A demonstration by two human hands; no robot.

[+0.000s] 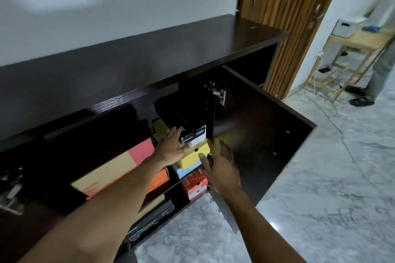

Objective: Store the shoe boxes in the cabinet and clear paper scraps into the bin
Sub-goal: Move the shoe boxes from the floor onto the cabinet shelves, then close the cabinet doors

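A dark wooden cabinet point(149, 53) stands against the wall with its door point(256, 130) swung open to the right. On its upper shelf a black and blue shoe box point(190, 128) rests on a yellow shoe box point(195, 155), which lies on a light blue box point(186, 172). My left hand point(173, 149) lies flat against the left side of the black box and the yellow box, fingers spread. My right hand point(222, 166) is open at the yellow box's right end, fingertips touching it. A tan and pink box point(115, 168) sits further left.
An orange box point(159, 181), a red box point(195, 186) and a black box point(154, 218) fill the lower shelves. Marble floor point(320, 177) spreads to the right. A wooden door point(284, 17), a light wooden table point(359, 49) and a standing person's legs point(378, 74) are at the far right.
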